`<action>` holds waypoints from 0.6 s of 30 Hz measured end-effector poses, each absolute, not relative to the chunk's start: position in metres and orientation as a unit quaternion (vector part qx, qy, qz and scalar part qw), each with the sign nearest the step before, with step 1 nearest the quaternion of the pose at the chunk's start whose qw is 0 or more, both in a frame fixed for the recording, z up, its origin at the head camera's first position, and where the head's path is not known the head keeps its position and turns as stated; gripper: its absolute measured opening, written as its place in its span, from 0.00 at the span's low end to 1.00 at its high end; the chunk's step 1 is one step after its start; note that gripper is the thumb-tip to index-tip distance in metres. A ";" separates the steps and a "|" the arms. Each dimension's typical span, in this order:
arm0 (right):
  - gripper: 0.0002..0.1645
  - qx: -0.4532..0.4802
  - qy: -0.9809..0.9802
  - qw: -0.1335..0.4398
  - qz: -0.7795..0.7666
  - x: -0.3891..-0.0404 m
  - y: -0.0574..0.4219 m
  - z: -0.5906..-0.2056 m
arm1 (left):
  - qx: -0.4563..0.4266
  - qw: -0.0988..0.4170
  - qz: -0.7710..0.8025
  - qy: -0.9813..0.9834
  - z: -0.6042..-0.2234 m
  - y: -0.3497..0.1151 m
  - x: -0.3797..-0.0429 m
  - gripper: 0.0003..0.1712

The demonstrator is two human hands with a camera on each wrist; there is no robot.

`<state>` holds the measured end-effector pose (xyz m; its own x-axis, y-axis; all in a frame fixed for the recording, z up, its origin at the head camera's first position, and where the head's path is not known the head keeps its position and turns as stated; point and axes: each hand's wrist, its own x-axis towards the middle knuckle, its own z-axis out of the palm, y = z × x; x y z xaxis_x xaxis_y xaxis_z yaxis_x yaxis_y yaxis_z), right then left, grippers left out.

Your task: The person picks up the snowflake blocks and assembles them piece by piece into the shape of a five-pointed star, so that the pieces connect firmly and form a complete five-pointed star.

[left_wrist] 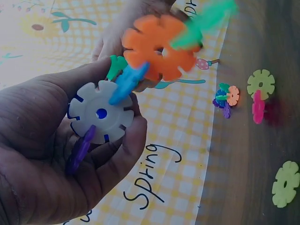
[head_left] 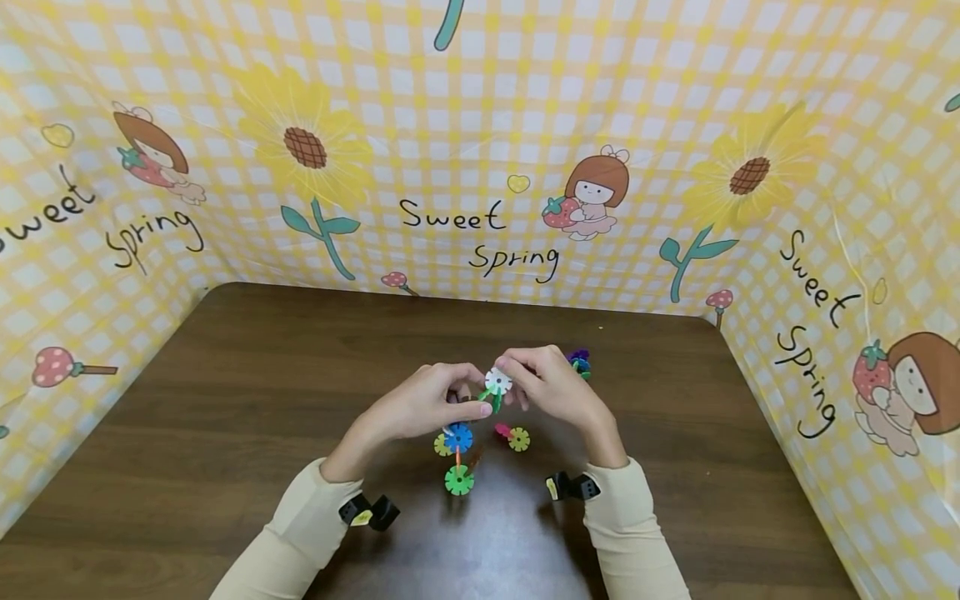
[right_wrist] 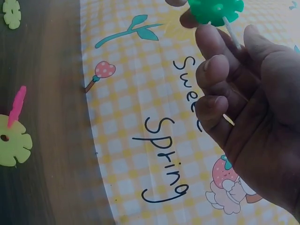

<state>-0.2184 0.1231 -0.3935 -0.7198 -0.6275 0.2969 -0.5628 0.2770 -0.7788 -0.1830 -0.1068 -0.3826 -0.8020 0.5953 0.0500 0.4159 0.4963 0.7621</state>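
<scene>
My left hand (head_left: 423,402) grips a chain of notched plastic discs. In the left wrist view, its curled fingers surround a white disc (left_wrist: 89,108) with a purple disc (left_wrist: 78,154) and a blue disc (left_wrist: 126,84) slotted into it. An orange disc (left_wrist: 140,37) and a blurred green disc (left_wrist: 204,23) extend beyond these. Opposite, my right hand (head_left: 558,387) pinches another white disc (head_left: 498,381) between thumb and finger. A green disc (right_wrist: 218,10) joins that white disc between the two hands. Some joints are hidden by the fingers.
A yellow disc (head_left: 519,439) with a pink disc (head_left: 502,430) slotted in rests on the brown table (head_left: 300,350). Another yellow disc (left_wrist: 286,184) lies nearby. Behind my right hand is a cluster of multicoloured discs (head_left: 580,362). Checked cloth walls (head_left: 450,125) surround the table.
</scene>
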 end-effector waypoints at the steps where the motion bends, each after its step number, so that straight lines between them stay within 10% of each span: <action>1: 0.18 -0.372 0.798 0.037 -0.472 -0.219 0.124 -0.394 | 0.293 0.112 0.406 0.858 -0.383 -0.107 -0.183 0.23; 18: 0.14 -0.349 0.854 0.196 -0.332 -0.232 0.145 -0.409 | 0.249 0.083 0.433 0.862 -0.383 -0.109 -0.187 0.16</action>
